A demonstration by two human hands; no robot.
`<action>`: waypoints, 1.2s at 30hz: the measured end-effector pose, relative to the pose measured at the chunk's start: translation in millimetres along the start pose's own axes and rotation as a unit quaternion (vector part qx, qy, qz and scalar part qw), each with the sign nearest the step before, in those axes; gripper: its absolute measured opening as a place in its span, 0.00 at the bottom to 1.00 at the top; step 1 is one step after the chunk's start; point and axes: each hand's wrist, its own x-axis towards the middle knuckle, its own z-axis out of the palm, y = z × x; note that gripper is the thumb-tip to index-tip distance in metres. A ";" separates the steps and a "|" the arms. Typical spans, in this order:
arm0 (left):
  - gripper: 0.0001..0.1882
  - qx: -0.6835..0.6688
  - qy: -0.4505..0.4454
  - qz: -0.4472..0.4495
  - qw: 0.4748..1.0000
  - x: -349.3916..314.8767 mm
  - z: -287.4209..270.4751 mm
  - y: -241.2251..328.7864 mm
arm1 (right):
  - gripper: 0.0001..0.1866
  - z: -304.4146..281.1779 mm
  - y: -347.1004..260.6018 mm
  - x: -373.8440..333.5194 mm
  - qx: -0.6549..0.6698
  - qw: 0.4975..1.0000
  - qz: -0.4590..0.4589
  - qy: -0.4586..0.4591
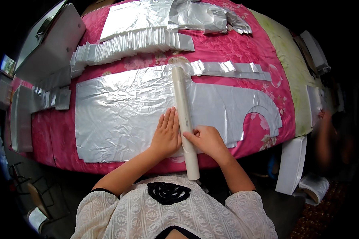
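Observation:
A stack of flat silver plastic bags (119, 115) with curved cut-outs at the right end lies across the pink floral cloth in front of me. A long off-white tube (181, 93) rests on the stack, running away from me, its near end past the cloth's edge by my body. My left hand (167, 133) lies flat on the silver bags, fingers stretched out and together, just left of the tube. My right hand (207, 139) grips the tube's nearer half, thumb laid over its top; its other fingers are partly hidden.
Behind lies a long row of folded silver bags (127, 46), with more silver sheets (135, 18) beyond. White boxes (52, 44) stand at the left. At the right are a yellow-green cloth (281, 51), a white panel (291, 165) and another person's blurred arm (325, 139).

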 end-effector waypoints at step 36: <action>0.39 -0.395 0.208 -0.049 0.894 6.8 -50.8 -8.2 | 0.53 -72.8 -100.3 87.4 0.249 0.881 -0.401 0.016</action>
